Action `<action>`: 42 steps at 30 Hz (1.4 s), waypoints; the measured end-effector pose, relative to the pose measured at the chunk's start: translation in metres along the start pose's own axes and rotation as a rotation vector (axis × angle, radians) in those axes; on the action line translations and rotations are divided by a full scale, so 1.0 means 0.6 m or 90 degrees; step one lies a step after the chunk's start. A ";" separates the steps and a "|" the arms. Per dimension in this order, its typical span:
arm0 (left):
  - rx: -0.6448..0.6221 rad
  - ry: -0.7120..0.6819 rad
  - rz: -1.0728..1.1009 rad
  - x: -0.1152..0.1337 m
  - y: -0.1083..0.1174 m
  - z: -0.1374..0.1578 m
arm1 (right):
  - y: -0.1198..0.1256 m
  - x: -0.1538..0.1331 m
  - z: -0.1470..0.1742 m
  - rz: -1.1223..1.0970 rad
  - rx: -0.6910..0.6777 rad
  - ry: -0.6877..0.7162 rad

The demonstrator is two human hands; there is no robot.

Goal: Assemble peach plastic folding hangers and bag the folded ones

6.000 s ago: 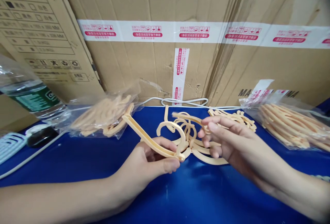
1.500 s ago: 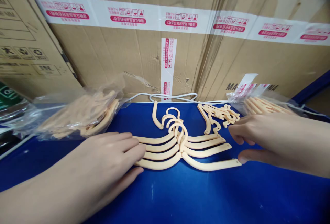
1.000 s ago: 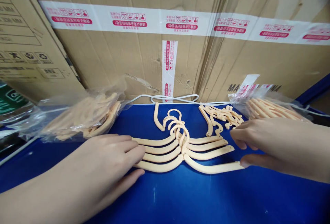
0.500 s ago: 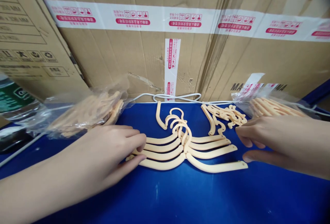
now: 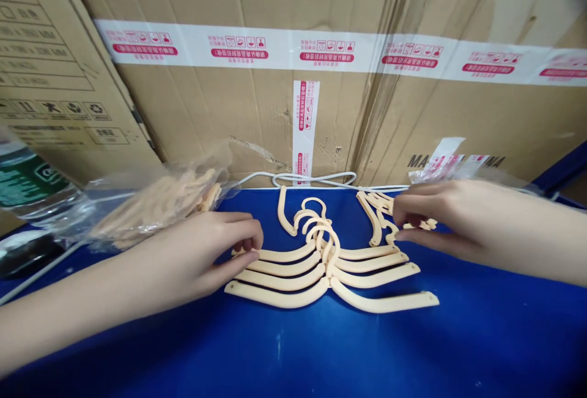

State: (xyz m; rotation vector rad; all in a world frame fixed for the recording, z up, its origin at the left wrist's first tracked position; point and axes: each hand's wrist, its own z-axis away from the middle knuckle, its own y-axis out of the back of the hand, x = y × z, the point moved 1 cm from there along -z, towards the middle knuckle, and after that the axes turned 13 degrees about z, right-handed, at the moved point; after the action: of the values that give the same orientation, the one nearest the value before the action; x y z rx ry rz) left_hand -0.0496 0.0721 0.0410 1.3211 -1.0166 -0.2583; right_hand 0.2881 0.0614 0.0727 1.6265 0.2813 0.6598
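Several cream plastic folding hangers [image 5: 282, 297] lie stacked in a row on the blue table, their hooks overlapping at the middle. My left hand [image 5: 229, 248] is over the left ends of the rear hangers, fingers curled, with a gap between thumb and fingertips; I see nothing held. Over a pile of loose hanger hooks [image 5: 378, 202] is my right hand [image 5: 440, 211], thumb and fingers apart, close to an S-shaped hook. It covers much of the pile. A loose hanger arm [image 5: 287, 211] lies behind the row, and more arms [image 5: 369, 221] lie beside the hooks.
At the left, a clear plastic bag [image 5: 160, 202] holds more cream pieces. Beyond it stand a water bottle [image 5: 32, 178] and a dark object [image 5: 27, 251]. Large cardboard boxes [image 5: 220, 110] rise behind the blue table [image 5: 293, 355]. A white cable [image 5: 316, 176] runs along the back.
My right hand has moved left from the right-hand bag to the hook pile. My left hand has shifted slightly back from the front hanger's left end. The view has tilted slightly.
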 end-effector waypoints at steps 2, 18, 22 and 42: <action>0.005 -0.004 0.010 -0.008 -0.001 -0.006 | -0.002 -0.007 -0.015 -0.025 0.056 0.040; 0.004 -0.042 -0.072 -0.045 -0.018 -0.077 | -0.068 -0.026 -0.153 -0.103 -0.018 0.166; 0.008 -0.056 -0.046 -0.053 -0.019 -0.073 | -0.075 -0.018 -0.147 -0.116 -0.002 0.164; 0.150 -0.108 0.156 -0.027 -0.023 -0.059 | -0.078 -0.033 -0.099 -0.636 0.286 -0.070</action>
State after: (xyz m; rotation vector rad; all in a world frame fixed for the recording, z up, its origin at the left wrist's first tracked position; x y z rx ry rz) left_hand -0.0278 0.1028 0.0246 1.3844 -1.3730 -0.0650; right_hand 0.2478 0.1081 0.0249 1.6644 1.1227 -0.2793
